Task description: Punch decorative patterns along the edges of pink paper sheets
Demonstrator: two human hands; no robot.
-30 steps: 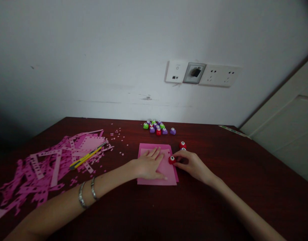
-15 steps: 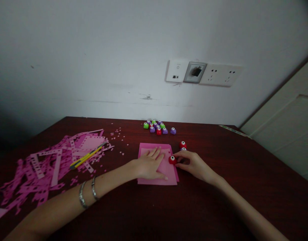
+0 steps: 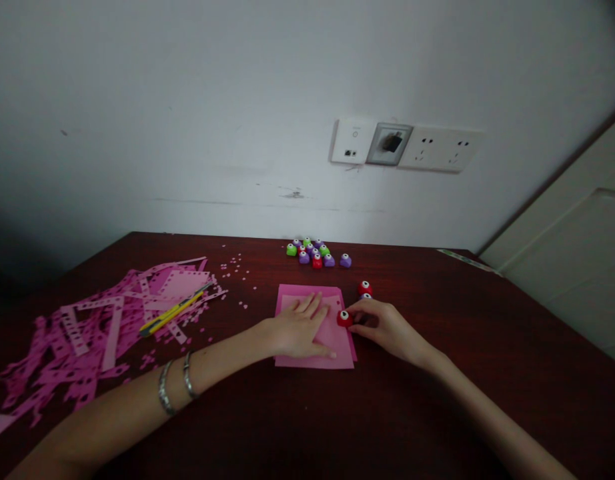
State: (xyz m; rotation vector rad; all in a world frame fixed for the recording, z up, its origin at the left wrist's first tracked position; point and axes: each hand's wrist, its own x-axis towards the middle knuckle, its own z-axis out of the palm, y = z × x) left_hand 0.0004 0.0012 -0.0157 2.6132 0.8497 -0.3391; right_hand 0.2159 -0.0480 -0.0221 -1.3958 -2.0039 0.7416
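Note:
My left hand lies flat with fingers spread on a small stack of pink paper. At the paper's right edge sits a red craft punch with a white top and a dark mark. The thumb and fingers of my right hand pinch it from the right side. Near the upper right corner of the top sheet, a small dark punched shape shows just above the punch. Behind my right fingers stand another red punch and a purple punch, which is partly hidden.
Several purple, green and red punches cluster at the table's back edge by the wall. On the left lies a heap of punched pink paper strips with a yellow utility knife on top. Tiny paper cutouts are scattered beside it.

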